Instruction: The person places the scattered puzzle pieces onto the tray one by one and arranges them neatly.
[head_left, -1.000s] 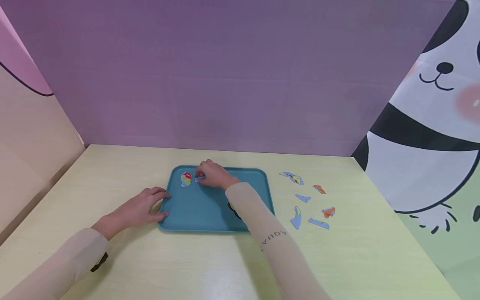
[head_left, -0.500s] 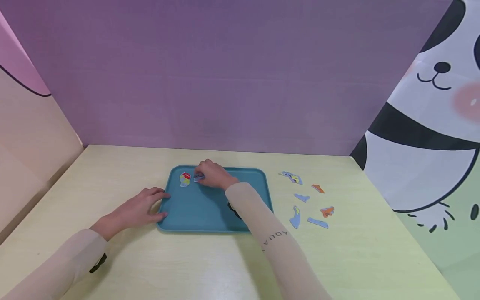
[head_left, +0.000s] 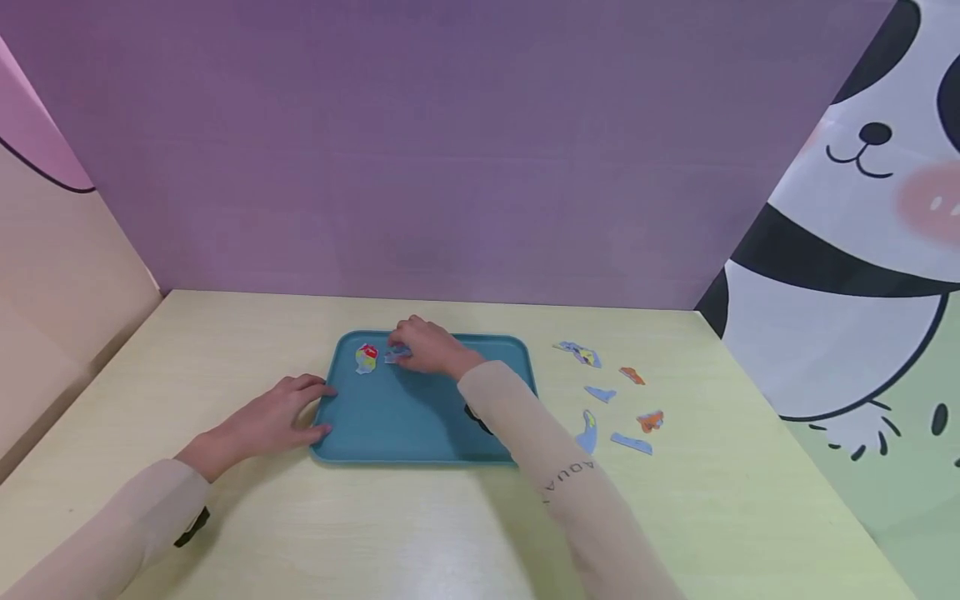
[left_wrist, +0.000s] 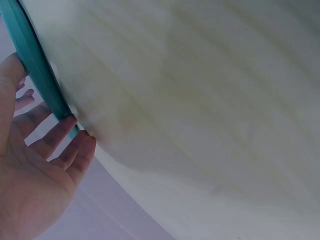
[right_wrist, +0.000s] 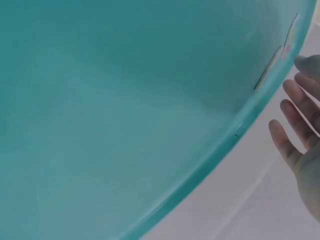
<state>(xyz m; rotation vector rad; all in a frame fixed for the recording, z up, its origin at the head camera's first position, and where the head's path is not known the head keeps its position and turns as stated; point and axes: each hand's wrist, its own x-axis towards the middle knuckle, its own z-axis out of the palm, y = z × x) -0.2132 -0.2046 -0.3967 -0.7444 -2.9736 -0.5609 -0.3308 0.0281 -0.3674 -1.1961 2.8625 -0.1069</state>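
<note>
A teal tray (head_left: 390, 429) lies on the table. Near its far left corner is a red and yellow puzzle piece (head_left: 366, 358). Just right of it a blue puzzle piece (head_left: 394, 356) lies on the tray, partly covered by my right hand (head_left: 431, 348). That hand's fingertips are right at the piece; in the right wrist view its fingers (right_wrist: 295, 117) look loosely extended rather than pinched. My left hand (head_left: 270, 417) touches the tray's left edge, thumb and fingers spread apart. In the left wrist view its fingertips (left_wrist: 87, 140) rest by the rim.
To the right of the tray, several loose pieces lie on the pale table (head_left: 360, 533). Among them are a blue and yellow piece (head_left: 579, 353), two orange pieces such as the larger one (head_left: 650, 421), and a blue strip (head_left: 632, 442). A purple wall (head_left: 450, 167) stands behind.
The view has shifted slightly. A little more of the blue puzzle piece shows beside my right fingers, and the right forearm has swung slightly right. My left hand stays at the tray's edge.
</note>
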